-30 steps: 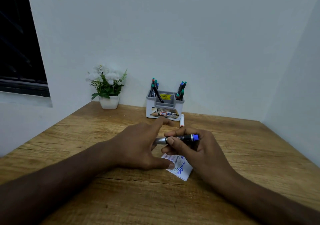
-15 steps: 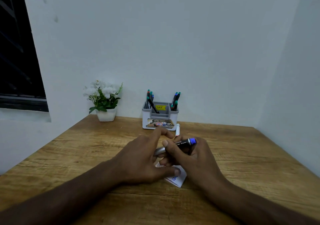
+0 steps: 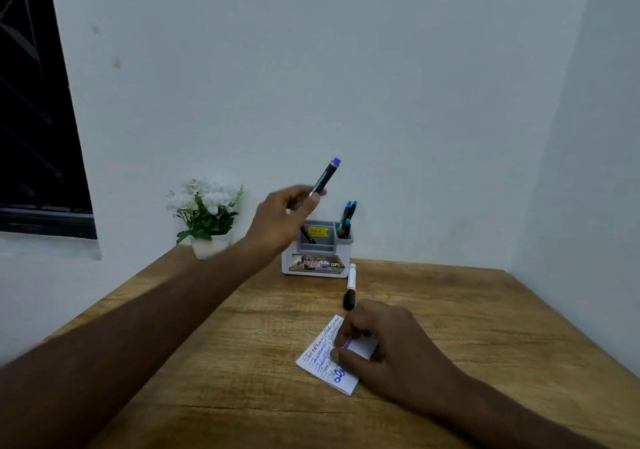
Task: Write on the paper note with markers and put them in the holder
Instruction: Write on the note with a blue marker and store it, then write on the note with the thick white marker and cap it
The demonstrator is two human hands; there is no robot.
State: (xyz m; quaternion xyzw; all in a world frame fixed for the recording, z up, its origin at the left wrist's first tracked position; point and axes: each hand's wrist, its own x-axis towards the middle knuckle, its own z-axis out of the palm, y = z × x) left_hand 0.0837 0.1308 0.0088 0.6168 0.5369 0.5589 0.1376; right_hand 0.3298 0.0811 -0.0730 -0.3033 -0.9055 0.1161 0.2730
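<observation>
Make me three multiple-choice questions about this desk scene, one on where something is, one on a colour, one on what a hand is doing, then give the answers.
1. Where does the white marker lie?
A. on the table before the holder
B. inside the holder
C. under the plant

2. What colour is the end of the raised marker?
A. red
B. blue
C. yellow

3. What does the right hand do?
A. holds a marker
B. hangs off the table
C. rests on the paper note

Answers: 1 A, it lies on the wood beside the holder's front corner. 2 B, the tip above the left hand is blue. 3 C, its fingers lie on the note.
</observation>
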